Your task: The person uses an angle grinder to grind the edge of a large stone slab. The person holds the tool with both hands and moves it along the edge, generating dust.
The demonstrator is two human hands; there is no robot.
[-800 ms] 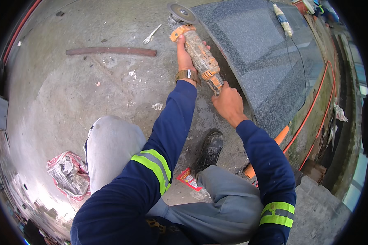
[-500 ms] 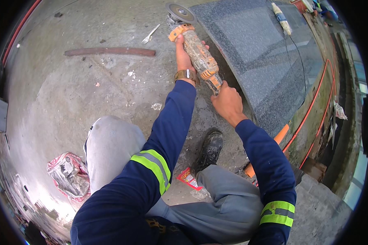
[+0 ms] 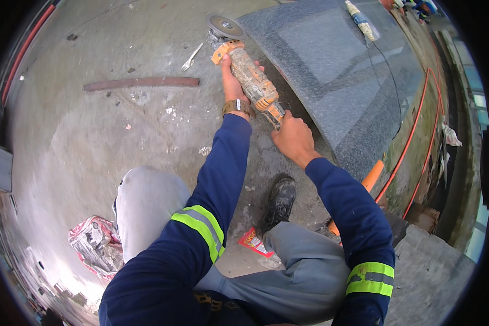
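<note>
A dusty orange angle grinder [image 3: 254, 80] is held between my two hands, its round disc [image 3: 226, 26] pointing away from me at the far end. My left hand [image 3: 233, 81] wraps the body from below, just behind the orange head, with fingertips showing on the far side. Round the rear end of the grinder my right hand [image 3: 295, 137] is closed. Just right of the tool lies a large grey speckled stone slab [image 3: 331, 70], its edge raised over a dark gap. The disc is apart from the slab's edge.
On the slab rests a second pale tool [image 3: 359, 22] with a black cable. Left on the concrete floor lie a reddish-brown strip [image 3: 141, 83] and a white plastic fork [image 3: 192, 56]. A red wrapper [image 3: 255, 242] is beside my shoe [image 3: 281, 198]; an orange hose [image 3: 413, 136] runs at right.
The grinder and both hands have shifted slightly left and a little nearer in the picture. The grip of both hands is the same.
</note>
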